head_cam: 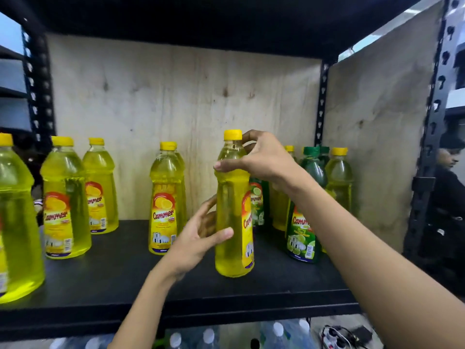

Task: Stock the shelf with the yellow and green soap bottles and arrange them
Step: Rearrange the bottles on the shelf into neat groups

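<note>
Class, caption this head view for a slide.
Left hand and right hand hold a yellow soap bottle upright on the black shelf.

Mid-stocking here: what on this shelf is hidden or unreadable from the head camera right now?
Head view only:
Held yellow bottle: label turned sideways, half showing.
Green bottles: right hand and forearm cover some; count unclear.
Leftmost yellow bottle: cut by left edge.
Lower-shelf bottles: only blurred caps, cut by bottom edge.

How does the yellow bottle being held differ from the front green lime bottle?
Left hand and right hand grip the yellow bottle; no hand holds the green lime bottle. The yellow bottle's label is turned sideways; the green lime bottle's faces forward. Both say Cammer and stand upright.
</note>
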The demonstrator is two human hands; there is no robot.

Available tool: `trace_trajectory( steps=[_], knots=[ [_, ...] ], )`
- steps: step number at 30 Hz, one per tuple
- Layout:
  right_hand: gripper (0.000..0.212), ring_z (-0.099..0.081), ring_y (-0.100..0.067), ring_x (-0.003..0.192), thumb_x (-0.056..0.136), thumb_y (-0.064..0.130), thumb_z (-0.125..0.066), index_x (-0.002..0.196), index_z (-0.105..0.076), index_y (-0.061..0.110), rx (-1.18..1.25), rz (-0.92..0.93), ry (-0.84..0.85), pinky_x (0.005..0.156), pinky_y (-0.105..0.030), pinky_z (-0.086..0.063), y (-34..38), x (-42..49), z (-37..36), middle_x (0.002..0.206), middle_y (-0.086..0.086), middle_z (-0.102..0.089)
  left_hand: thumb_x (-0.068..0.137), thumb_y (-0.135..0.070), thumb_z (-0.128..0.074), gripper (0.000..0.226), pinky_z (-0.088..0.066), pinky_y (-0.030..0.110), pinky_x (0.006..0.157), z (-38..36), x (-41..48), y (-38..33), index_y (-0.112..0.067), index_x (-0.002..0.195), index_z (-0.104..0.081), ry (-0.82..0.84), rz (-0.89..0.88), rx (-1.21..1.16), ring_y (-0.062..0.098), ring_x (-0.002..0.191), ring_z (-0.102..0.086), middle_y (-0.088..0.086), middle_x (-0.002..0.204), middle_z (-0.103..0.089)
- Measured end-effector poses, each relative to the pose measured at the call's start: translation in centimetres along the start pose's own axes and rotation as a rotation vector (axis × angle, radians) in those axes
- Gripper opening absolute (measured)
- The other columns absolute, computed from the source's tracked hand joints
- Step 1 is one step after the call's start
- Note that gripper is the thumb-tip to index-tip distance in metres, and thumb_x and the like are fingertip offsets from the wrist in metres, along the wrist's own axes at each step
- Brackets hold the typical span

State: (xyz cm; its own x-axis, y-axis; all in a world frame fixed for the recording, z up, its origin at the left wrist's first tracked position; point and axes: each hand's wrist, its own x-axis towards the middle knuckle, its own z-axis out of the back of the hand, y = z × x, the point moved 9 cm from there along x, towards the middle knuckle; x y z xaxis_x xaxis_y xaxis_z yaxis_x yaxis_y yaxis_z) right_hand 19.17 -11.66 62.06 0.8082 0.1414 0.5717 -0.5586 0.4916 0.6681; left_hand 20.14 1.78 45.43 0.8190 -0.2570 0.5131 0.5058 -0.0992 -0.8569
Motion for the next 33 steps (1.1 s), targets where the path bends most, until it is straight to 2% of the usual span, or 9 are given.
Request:
trace_trajectory(
  steps=[2, 4, 7, 10, 13, 16, 21, 25, 33],
  knots=[
    [0.072, -0.067, -0.014, 0.089, 0.038, 0.061, -0.091, 0.095, -0.065, 0.025, -0.099, 0.008, -0.165, 0.078, -0.036, -0.058, 1.4, -0.6, -0.4, 0.09, 0.006, -0.071, 0.068, -0.042, -0.086, 0.071, -0.052, 0.014, 0.089, 1.4, -2.3, -0.7, -0.059, 0.128, -0.051, -0.127, -0.067, 0.0, -0.005, 0.122, -0.057, -0.029, 0.131, -0.06],
    [0.071, -0.066, -0.018, 0.087, 0.034, 0.07, -0.086, 0.085, -0.062, 0.026, -0.153, 0.012, -0.241, 0.075, -0.037, -0.057, 2.5, -1.2, -1.7, 0.083, 0.006, -0.069, 0.059, -0.055, -0.089, 0.083, -0.052, 0.013, 0.087, 2.3, -4.2, -0.8, -0.067, 0.127, -0.043, -0.241, -0.078, 0.122, -0.011, 0.118, -0.057, -0.037, 0.127, -0.058],
    [0.068, -0.06, -0.018, 0.078, 0.036, 0.075, -0.082, 0.07, -0.045, 0.028, -0.201, 0.002, -0.28, 0.066, -0.033, -0.051, 3.7, -1.9, -4.1, 0.073, 0.009, -0.059, 0.051, -0.065, -0.088, 0.099, -0.055, 0.029, 0.095, 4.6, -5.9, -0.8, -0.065, 0.135, -0.035, -0.391, -0.041, 0.36, -0.001, 0.116, -0.062, -0.024, 0.128, -0.063],
    [0.069, -0.055, -0.021, 0.079, 0.043, 0.074, -0.081, 0.083, -0.048, 0.029, -0.21, 0.017, -0.321, 0.063, -0.03, -0.041, 4.5, -2.3, -5.9, 0.08, 0.004, -0.058, 0.053, -0.056, -0.092, 0.097, -0.054, 0.038, 0.098, 6.6, -6.2, -0.7, -0.058, 0.135, -0.039, -0.334, -0.018, 0.284, 0.005, 0.113, -0.066, -0.021, 0.122, -0.068],
    [0.078, -0.065, -0.03, 0.092, 0.049, 0.074, -0.079, 0.101, -0.051, 0.022, -0.237, 0.054, -0.32, 0.069, -0.035, -0.05, 5.4, -1.9, -7.6, 0.1, -0.003, -0.068, 0.054, -0.047, -0.095, 0.113, -0.05, 0.044, 0.102, 8.6, -6.1, -0.4, -0.033, 0.15, -0.037, -0.255, 0.041, 0.232, 0.013, 0.12, -0.064, -0.01, 0.13, -0.066],
    [0.082, -0.065, -0.031, 0.098, 0.053, 0.074, -0.077, 0.108, -0.053, 0.018, -0.246, 0.07, -0.317, 0.076, -0.038, -0.053, 6.0, -1.3, -8.8, 0.107, -0.006, -0.067, 0.054, -0.039, -0.097, 0.108, -0.056, 0.038, 0.094, 10.5, -6.1, 0.0, -0.025, 0.146, -0.042, -0.21, 0.091, 0.18, 0.019, 0.119, -0.065, -0.003, 0.129, -0.067],
    [0.078, -0.064, -0.023, 0.108, 0.054, 0.071, -0.081, 0.111, -0.066, 0.02, -0.114, 0.045, -0.133, 0.081, -0.033, -0.052, 5.5, -0.4, -11.2, 0.115, -0.003, -0.069, 0.042, -0.036, -0.101, 0.101, -0.059, 0.032, 0.08, 13.2, -6.9, 0.9, -0.027, 0.131, -0.053, -0.221, 0.159, 0.042, 0.023, 0.111, -0.069, 0.004, 0.122, -0.071],
    [0.082, -0.061, -0.021, 0.111, 0.055, 0.052, -0.091, 0.123, -0.058, 0.023, -0.06, 0.064, 0.07, 0.088, -0.032, -0.053, 5.2, -0.6, -13.6, 0.12, -0.004, -0.064, 0.036, -0.034, -0.102, 0.102, -0.06, 0.033, 0.08, 14.7, -7.2, 0.8, -0.028, 0.127, -0.056, -0.23, 0.195, -0.01, 0.021, 0.111, -0.069, 0.003, 0.12, -0.072],
    [0.082, -0.06, -0.019, 0.105, 0.052, 0.043, -0.095, 0.121, -0.052, 0.027, 0.031, 0.13, 0.095, 0.085, -0.039, -0.056, 4.7, -1.8, -14.0, 0.115, 0.0, -0.062, 0.044, -0.03, -0.101, 0.09, -0.059, 0.029, 0.079, 15.0, -7.9, 1.0, -0.046, 0.121, -0.058, -0.154, 0.244, -0.025, 0.013, 0.113, -0.068, -0.007, 0.12, -0.071]
  ],
)
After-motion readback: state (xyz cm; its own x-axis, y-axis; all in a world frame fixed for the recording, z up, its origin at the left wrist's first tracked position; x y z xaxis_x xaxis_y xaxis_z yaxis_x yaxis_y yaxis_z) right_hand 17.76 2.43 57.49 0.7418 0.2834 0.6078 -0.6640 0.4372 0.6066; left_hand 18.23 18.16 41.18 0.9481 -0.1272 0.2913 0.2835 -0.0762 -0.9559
